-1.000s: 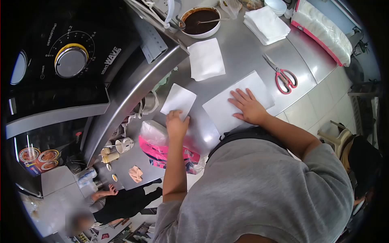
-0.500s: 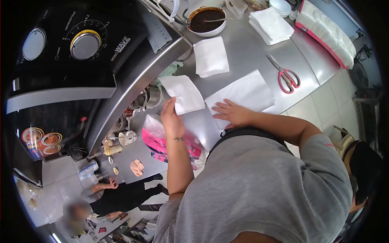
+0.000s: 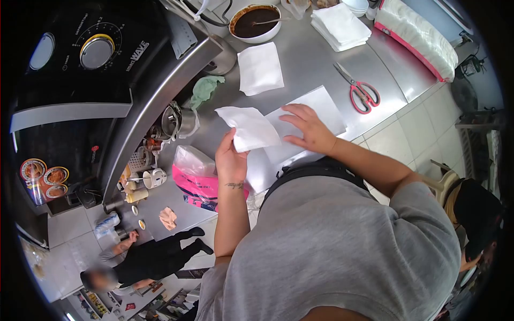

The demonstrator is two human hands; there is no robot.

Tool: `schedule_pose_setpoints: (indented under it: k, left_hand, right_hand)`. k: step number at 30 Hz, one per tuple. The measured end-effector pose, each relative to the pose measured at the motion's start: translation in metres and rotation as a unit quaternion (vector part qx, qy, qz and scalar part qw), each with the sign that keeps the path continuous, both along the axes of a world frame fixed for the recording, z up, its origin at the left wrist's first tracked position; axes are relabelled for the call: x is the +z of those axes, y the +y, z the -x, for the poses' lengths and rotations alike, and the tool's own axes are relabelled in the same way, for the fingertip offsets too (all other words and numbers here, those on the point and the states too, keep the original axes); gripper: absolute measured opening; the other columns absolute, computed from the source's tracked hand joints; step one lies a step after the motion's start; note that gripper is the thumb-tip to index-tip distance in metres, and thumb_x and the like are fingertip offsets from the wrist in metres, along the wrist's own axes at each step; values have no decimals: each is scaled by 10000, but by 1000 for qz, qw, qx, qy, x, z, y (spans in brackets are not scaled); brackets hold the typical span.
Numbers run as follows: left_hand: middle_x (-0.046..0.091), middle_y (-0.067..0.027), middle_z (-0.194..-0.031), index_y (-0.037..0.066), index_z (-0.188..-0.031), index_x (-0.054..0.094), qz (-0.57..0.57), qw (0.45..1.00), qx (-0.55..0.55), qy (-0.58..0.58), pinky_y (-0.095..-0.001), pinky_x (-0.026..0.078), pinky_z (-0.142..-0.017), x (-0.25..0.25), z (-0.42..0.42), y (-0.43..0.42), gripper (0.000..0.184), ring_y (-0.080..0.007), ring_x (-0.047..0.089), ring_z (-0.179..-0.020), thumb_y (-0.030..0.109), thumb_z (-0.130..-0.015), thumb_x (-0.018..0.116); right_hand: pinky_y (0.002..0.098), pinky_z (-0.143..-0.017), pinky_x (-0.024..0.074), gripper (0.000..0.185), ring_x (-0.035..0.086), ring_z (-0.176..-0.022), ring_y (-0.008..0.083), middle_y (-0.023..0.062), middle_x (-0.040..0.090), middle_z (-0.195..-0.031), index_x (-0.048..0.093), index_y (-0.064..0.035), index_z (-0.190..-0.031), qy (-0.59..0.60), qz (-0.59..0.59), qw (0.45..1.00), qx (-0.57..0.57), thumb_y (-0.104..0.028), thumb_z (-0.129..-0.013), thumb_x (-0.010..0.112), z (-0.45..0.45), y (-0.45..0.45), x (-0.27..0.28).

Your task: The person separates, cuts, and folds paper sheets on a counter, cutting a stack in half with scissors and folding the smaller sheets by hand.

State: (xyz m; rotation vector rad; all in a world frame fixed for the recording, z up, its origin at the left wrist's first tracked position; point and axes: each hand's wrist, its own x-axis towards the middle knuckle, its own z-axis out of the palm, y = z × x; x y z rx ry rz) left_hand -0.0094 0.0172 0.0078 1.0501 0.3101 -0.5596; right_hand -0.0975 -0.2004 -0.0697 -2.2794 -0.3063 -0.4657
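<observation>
My left hand [image 3: 232, 163] grips a white paper napkin [image 3: 249, 130] by its lower left edge, with the thumb on top. The napkin is raised off the counter and slightly bent. Beside it, my right hand [image 3: 310, 131] has its fingers apart, over a few smooth white paper sheets [image 3: 327, 104]; whether it touches them I cannot tell. Another white napkin [image 3: 261, 68] lies flat farther back. Scissors with red handles [image 3: 362, 95] rest slightly open to the right of the sheets.
A bowl of dark sauce [image 3: 255, 24] and a napkin stack [image 3: 341, 28] stand at the back. A long plastic-wrapped pack [image 3: 417, 40] lies at right. A pink plastic package [image 3: 194, 182] sits left, below a microwave [image 3: 80, 64]. Another person [image 3: 155, 262] stands at lower left.
My right hand has lifted and curled its fingers from lying flat on the sheets. The napkin in my left hand has moved slightly and tilted. The whole view has shifted a little.
</observation>
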Motion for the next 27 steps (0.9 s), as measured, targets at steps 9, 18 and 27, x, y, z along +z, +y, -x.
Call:
schedule_pose_setpoints:
  k: [9,18,27]
  left_hand:
    - [610,-50,-1000,45,-1029,567,30,996,-43,-75,-360,473,-867,6,37,-21,188,-168,593,-962,207,-938,538]
    - [630,-83,-1009,17,-1005,571,-72,966,-55,-242,-338,485,-871,8,60,-32,125,-160,597,-934,99,-914,597]
    - [646,-83,-940,7,-925,611,-30,979,-40,-199,-310,507,-788,5,56,-30,164,-150,607,-837,171,-926,602]
  right_hand:
    - [330,-745,480,180,609,-850,220,81,637,-948,625,-34,-940,86,-220,971,21,-125,-801,695,1,36,70]
    - [258,-704,475,87,595,-778,125,59,638,-840,653,10,-914,139,-370,918,-34,-61,-883,611,13,38,82]
    - [244,-722,478,88,581,-792,101,26,630,-837,629,4,-916,223,-444,868,-8,-78,-886,617,13,30,80]
